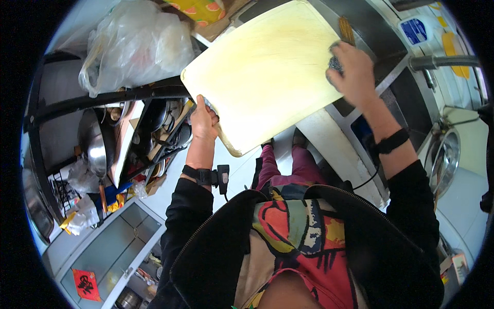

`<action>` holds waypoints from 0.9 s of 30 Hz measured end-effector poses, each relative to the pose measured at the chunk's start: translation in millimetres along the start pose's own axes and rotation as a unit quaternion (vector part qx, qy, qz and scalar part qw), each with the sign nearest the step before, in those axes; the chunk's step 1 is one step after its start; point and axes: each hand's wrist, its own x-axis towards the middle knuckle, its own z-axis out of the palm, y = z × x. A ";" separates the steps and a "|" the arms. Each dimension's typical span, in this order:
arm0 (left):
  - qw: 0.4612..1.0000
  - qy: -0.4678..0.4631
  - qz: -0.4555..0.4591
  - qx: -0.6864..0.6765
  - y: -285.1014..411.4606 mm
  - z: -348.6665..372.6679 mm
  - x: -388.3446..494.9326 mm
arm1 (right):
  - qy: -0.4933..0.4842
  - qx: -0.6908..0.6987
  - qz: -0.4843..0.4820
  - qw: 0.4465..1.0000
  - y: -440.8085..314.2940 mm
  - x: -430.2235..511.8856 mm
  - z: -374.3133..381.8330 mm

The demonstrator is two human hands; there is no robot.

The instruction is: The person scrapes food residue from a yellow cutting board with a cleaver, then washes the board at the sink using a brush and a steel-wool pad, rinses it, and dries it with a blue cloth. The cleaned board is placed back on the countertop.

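Note:
A large pale yellow cutting board (262, 73) is held tilted over the edge of the sink. My left hand (204, 119) grips its near left edge at the handle slot, with the thumb on top. At the board's right edge, my right hand (353, 71) holds a steel wool scourer (335, 63), which is partly covered by the fingers. Slight blur shows on the right hand. Just beyond it, a corn cob or brown brush-like object (346, 30) lies in the metal sink; which of these it is I cannot tell.
A stainless steel sink (380, 23) lies under and right of the board, with a grey pipe (444, 61) beside it. Bulky clear plastic bags (142, 46) stand at the upper left above a black rack (112, 98) holding a wok (96, 143). A metal bowl (445, 162) is at the right.

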 end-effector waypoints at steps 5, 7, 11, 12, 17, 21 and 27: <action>0.998 0.061 0.010 0.011 -0.3 8.7 -8.7 | -0.224 0.036 -0.107 0.968 -136.0 12.1 2.2; 0.998 0.051 0.004 0.026 0.1 6.8 -11.1 | -0.321 0.097 -0.174 0.926 -163.4 16.3 3.3; 0.999 0.038 -0.013 -0.011 -0.5 6.0 -9.7 | -0.284 0.008 -0.201 0.938 -164.3 18.4 22.8; 1.000 0.015 -0.016 -0.022 -1.6 7.2 -9.2 | -0.267 -0.001 -0.190 0.945 -159.6 18.3 28.9; 0.998 -0.007 -0.035 -0.052 0.7 12.3 -8.1 | -0.247 0.022 -0.139 0.959 -128.1 32.2 38.2; 0.999 0.022 -0.014 -0.046 2.3 15.8 -9.4 | -0.198 -0.045 -0.087 0.975 -113.0 72.3 24.5; 0.999 0.024 -0.037 -0.023 0.1 19.2 -11.4 | 0.270 -0.129 -0.053 0.953 -127.2 139.6 61.5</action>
